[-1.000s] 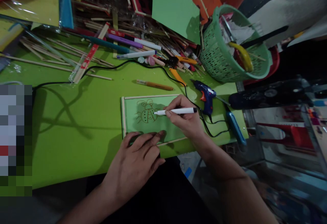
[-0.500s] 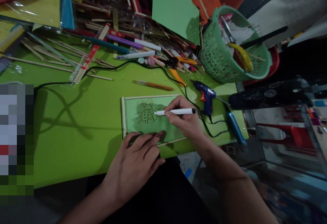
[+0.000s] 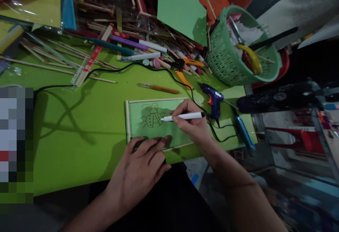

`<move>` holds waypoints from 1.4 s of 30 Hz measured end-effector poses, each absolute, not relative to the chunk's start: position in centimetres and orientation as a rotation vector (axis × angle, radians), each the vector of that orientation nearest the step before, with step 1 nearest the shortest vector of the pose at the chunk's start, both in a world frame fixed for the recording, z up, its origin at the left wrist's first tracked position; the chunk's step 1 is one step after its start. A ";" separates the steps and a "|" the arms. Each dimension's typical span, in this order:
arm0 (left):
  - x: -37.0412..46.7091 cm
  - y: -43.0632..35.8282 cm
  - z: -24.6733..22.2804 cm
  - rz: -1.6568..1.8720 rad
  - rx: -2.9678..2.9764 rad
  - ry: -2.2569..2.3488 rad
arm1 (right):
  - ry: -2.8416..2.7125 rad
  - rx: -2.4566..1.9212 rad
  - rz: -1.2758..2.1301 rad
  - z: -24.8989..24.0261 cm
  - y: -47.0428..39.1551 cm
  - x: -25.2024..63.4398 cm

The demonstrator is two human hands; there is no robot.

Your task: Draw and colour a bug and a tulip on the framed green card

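Observation:
My right hand (image 3: 191,122) pinches a white marker pen (image 3: 189,116) with a black end, its tip at the right side of a ladybug drawing (image 3: 153,117). Dark dots and brown outlines make up the drawing. It is on a green card (image 3: 172,133) edged with thin wooden sticks, lying on the green table. My left hand (image 3: 148,158) rests with fingers spread on the near edge of the card, covering part of its lower left border.
A blue hot glue gun (image 3: 215,99) with a black cord lies right of the card. Beyond the card is a brown pen (image 3: 160,88). Markers, wooden sticks (image 3: 87,55) and a green basket (image 3: 225,48) fill the back. The table's front edge (image 3: 66,188) runs close to me.
The marker tip has shifted slightly to the right and down along the drawing's right side. My left hand stays in place on the card.

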State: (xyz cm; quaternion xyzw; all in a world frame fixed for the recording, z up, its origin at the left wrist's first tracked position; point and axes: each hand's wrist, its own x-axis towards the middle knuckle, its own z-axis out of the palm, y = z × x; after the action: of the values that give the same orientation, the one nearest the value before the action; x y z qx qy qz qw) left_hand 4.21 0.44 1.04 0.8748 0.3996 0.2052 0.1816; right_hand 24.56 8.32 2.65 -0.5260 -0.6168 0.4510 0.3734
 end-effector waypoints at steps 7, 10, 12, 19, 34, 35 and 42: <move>4.2 0.4 1.1 0.584 2.469 1.121 | -1.611 -1.376 1.154 2.7 8.3 24.5; 4.2 0.3 1.1 0.599 2.477 1.130 | -1.615 -1.368 1.149 2.7 8.3 24.5; 4.2 0.3 1.1 0.583 2.479 1.138 | -1.615 -1.373 1.150 2.7 8.3 24.5; 4.2 0.3 1.0 0.569 2.470 1.137 | -1.582 -1.354 1.154 2.5 8.3 24.6; 4.1 0.4 1.1 0.565 2.475 1.120 | -1.607 -1.368 1.174 2.6 8.2 24.7; 4.1 0.4 1.1 0.559 2.476 1.122 | -1.607 -1.368 1.173 2.6 8.2 24.6; 4.1 0.3 1.1 0.555 2.468 1.134 | -1.604 -1.359 1.195 2.7 8.2 24.6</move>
State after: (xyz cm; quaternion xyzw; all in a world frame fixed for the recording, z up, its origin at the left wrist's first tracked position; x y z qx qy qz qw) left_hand 4.10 0.32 1.10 0.8752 0.4020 0.1969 0.1834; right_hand 24.64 8.15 2.67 -0.5256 -0.6204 0.4622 0.3538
